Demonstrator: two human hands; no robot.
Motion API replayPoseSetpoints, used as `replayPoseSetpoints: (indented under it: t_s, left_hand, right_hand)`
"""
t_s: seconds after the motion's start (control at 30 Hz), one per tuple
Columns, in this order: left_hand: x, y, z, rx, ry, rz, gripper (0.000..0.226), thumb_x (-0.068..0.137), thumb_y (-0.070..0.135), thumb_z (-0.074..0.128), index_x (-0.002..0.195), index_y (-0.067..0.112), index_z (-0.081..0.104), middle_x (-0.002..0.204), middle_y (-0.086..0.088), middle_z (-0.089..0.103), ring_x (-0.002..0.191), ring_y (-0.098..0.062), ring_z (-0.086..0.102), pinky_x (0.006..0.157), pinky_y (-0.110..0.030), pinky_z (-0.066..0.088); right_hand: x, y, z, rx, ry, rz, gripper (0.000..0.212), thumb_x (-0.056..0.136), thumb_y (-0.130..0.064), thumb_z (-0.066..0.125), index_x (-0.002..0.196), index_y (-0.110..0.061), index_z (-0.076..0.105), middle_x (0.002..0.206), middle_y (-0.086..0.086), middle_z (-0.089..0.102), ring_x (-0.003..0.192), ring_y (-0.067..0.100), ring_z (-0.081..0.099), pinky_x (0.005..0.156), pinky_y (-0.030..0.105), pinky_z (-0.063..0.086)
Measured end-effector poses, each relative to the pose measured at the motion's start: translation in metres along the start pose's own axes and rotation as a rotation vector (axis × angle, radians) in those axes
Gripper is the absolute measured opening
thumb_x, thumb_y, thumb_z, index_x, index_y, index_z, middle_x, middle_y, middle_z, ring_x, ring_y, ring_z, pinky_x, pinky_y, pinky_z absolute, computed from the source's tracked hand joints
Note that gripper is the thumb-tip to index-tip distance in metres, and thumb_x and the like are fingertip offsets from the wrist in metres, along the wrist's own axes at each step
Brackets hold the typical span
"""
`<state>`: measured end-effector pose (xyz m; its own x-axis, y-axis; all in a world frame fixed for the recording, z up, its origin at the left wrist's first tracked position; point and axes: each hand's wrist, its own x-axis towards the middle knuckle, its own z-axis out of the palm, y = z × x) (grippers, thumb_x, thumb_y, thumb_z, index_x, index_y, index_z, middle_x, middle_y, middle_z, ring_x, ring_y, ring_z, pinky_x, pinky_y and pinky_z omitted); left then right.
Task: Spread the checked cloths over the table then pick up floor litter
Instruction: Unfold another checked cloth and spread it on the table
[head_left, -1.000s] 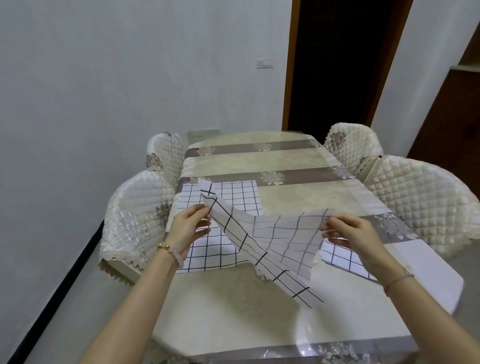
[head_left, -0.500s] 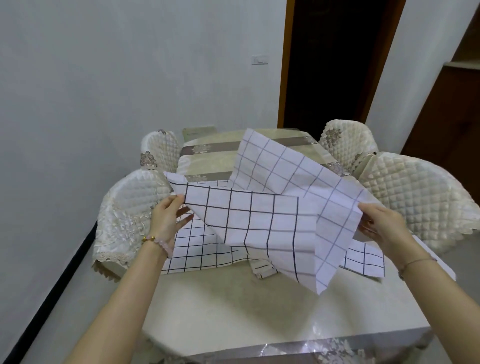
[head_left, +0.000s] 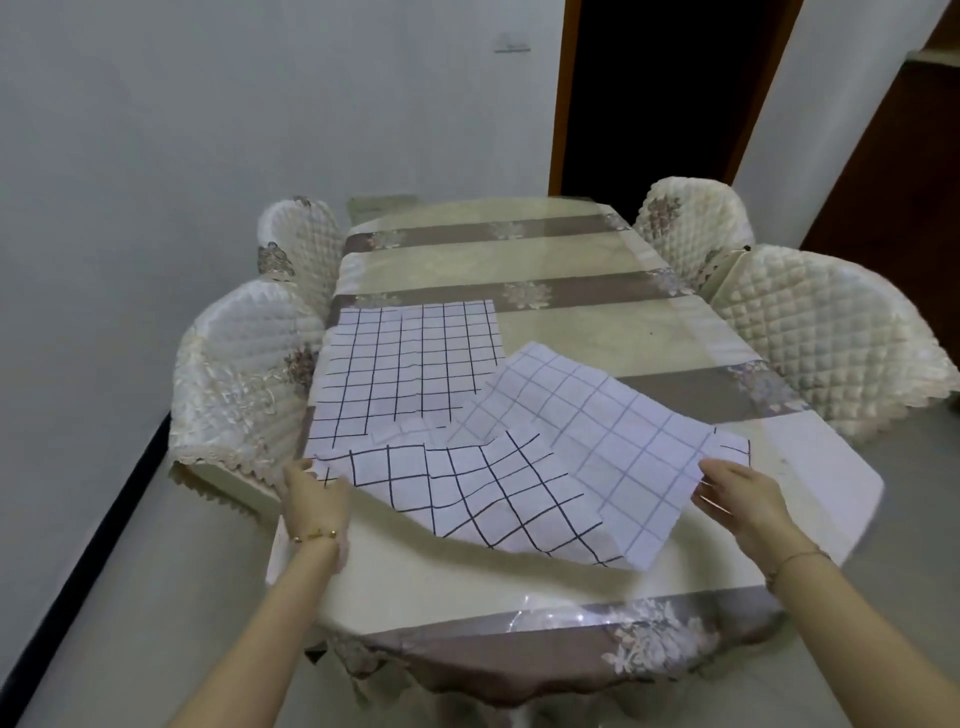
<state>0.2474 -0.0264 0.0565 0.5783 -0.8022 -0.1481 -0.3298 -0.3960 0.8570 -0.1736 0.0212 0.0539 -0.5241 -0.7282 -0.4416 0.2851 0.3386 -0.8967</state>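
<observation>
A white checked cloth (head_left: 524, 483) hangs just above the near half of the table (head_left: 447, 577), doubled over with its paler underside turned up on the right. My left hand (head_left: 314, 501) pinches its left corner, and my right hand (head_left: 740, 499) pinches its right edge. A second checked cloth (head_left: 410, 364) lies flat on the table's left side. A corner of a third checked cloth (head_left: 733, 451) shows beyond my right hand. No floor litter is in view.
Quilted cream chairs flank the table: two on the left (head_left: 244, 374) (head_left: 301, 239), two on the right (head_left: 831, 332) (head_left: 691, 218). A dark doorway (head_left: 660, 93) opens behind the far end. Grey floor (head_left: 130, 597) runs along the left wall.
The cloth, raised and billowing half a second ago, has come down close to the table. Both hands have dropped lower and moved further apart.
</observation>
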Motion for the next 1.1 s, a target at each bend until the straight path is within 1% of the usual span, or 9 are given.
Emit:
replayPoseSetpoints:
  t_s: [0.07, 0.13, 0.27, 0.43, 0.57, 0.7, 0.83, 0.97, 1.1]
  left_hand:
    - [-0.027, -0.005, 0.008, 0.259, -0.01, 0.44, 0.046, 0.083, 0.005, 0.062, 0.127, 0.005, 0.048, 0.13, -0.016, 0.05, 0.117, -0.035, 0.048, 0.096, -0.041, 0.039]
    - [-0.054, 0.0, 0.025, 0.367, -0.272, 0.792, 0.05, 0.084, 0.01, 0.062, 0.132, 0.011, 0.047, 0.133, -0.008, 0.049, 0.123, -0.027, 0.043, 0.104, -0.033, 0.034]
    - [-0.092, 0.007, 0.077, 0.686, -0.773, 1.129, 0.064, 0.085, 0.03, 0.058, 0.144, 0.027, 0.03, 0.151, -0.001, 0.03, 0.141, -0.022, 0.021, 0.116, -0.037, 0.02]
    - [-0.114, -0.008, 0.121, 0.981, -0.985, 1.12, 0.067, 0.081, 0.041, 0.062, 0.141, 0.027, 0.035, 0.156, -0.002, 0.019, 0.146, -0.023, 0.005, 0.118, -0.046, 0.007]
    - [-0.108, -0.017, 0.12, 0.949, -0.9, 1.178, 0.044, 0.081, 0.038, 0.062, 0.119, 0.016, 0.059, 0.138, -0.002, 0.047, 0.132, -0.021, 0.035, 0.11, -0.034, 0.021]
    - [-0.096, -0.016, 0.107, 0.707, -0.795, 1.123, 0.032, 0.083, 0.035, 0.064, 0.106, 0.012, 0.066, 0.119, 0.0, 0.06, 0.111, -0.018, 0.051, 0.095, -0.024, 0.029]
    - [-0.09, -0.004, 0.091, 0.575, -0.78, 1.081, 0.034, 0.082, 0.034, 0.066, 0.108, 0.011, 0.066, 0.114, 0.001, 0.062, 0.108, -0.016, 0.052, 0.094, -0.022, 0.034]
    - [-0.079, 0.013, 0.072, 0.552, -0.734, 1.119, 0.033, 0.081, 0.034, 0.068, 0.104, 0.011, 0.066, 0.109, 0.0, 0.064, 0.104, -0.017, 0.055, 0.091, -0.022, 0.035]
    - [-0.05, 0.037, 0.041, 0.671, -0.61, 1.202, 0.034, 0.08, 0.041, 0.067, 0.1, 0.013, 0.067, 0.111, 0.002, 0.064, 0.109, -0.016, 0.053, 0.097, -0.028, 0.033]
  right_hand:
    - [-0.001, 0.019, -0.001, -0.009, -0.014, 0.035, 0.011, 0.09, -0.007, 0.059, 0.08, -0.008, 0.063, 0.075, 0.008, 0.057, 0.066, 0.018, 0.055, 0.05, 0.019, 0.057]
    - [-0.003, 0.034, 0.0, -0.009, -0.016, 0.063, 0.012, 0.09, -0.007, 0.06, 0.078, -0.01, 0.063, 0.074, 0.006, 0.058, 0.067, 0.018, 0.055, 0.048, 0.018, 0.056]
    - [-0.006, 0.056, -0.003, 0.016, 0.016, 0.098, 0.01, 0.089, -0.007, 0.061, 0.08, -0.007, 0.064, 0.076, 0.007, 0.06, 0.067, 0.019, 0.055, 0.043, 0.016, 0.052]
    - [-0.009, 0.067, -0.006, -0.004, 0.038, 0.092, 0.022, 0.088, -0.005, 0.061, 0.11, -0.005, 0.057, 0.08, 0.013, 0.06, 0.068, 0.024, 0.059, 0.053, 0.026, 0.057]
    - [-0.02, 0.07, -0.015, -0.39, -0.052, -0.112, 0.057, 0.091, -0.01, 0.055, 0.142, -0.026, 0.034, 0.12, 0.01, 0.053, 0.098, 0.026, 0.058, 0.083, 0.037, 0.051]
    - [-0.037, 0.074, -0.019, -0.868, -0.295, -0.581, 0.067, 0.081, -0.019, 0.066, 0.136, -0.04, 0.035, 0.142, -0.009, 0.033, 0.134, 0.014, 0.028, 0.108, 0.032, 0.025]
    - [-0.032, 0.078, -0.005, -1.202, -0.594, -0.708, 0.071, 0.076, -0.042, 0.07, 0.137, -0.041, 0.034, 0.145, -0.022, 0.02, 0.141, 0.005, 0.004, 0.117, 0.033, 0.007]
    - [-0.015, 0.064, 0.004, -1.184, -0.427, -0.659, 0.031, 0.085, -0.022, 0.065, 0.116, -0.018, 0.065, 0.132, -0.004, 0.058, 0.137, 0.015, 0.036, 0.115, 0.037, 0.017]
    - [-0.015, 0.023, -0.004, -0.997, -0.317, -0.587, 0.006, 0.078, -0.024, 0.072, 0.079, -0.018, 0.073, 0.085, -0.003, 0.073, 0.088, 0.013, 0.065, 0.07, 0.028, 0.042]
